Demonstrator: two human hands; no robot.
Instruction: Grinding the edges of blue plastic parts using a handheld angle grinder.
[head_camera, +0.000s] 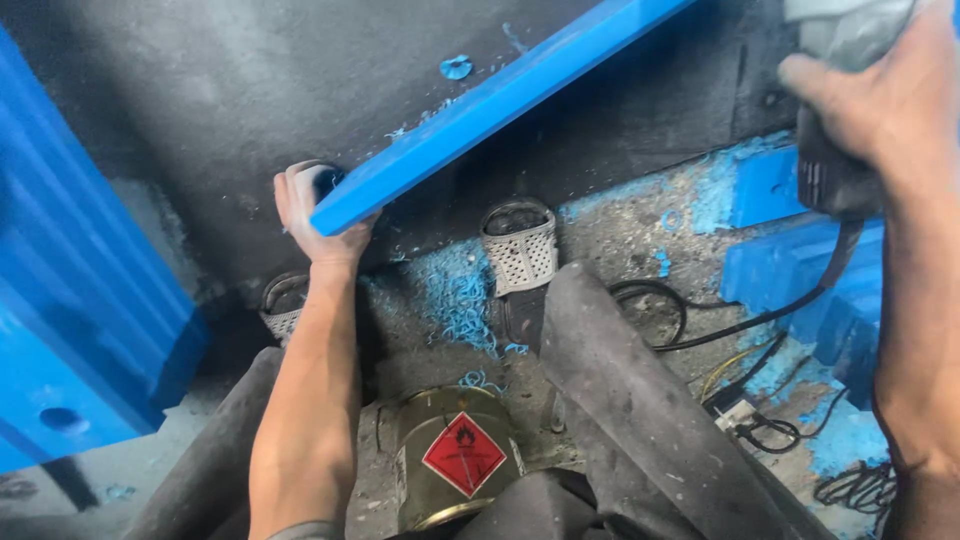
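Power tool (835, 170) half behind right hand (890, 100)

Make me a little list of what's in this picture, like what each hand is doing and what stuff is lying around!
Left hand: grips the near end of a long blue plank, which slants up to the right
Right hand: wrapped around a dark power tool, at the top right
Cable: black, runs from the tool down over the floor
Tin can: between the person's legs, red diamond label on top
Shavings: blue curls scattered on the grey floor
Mesh shoes: a perforated sandal by the plank, another beside the left arm
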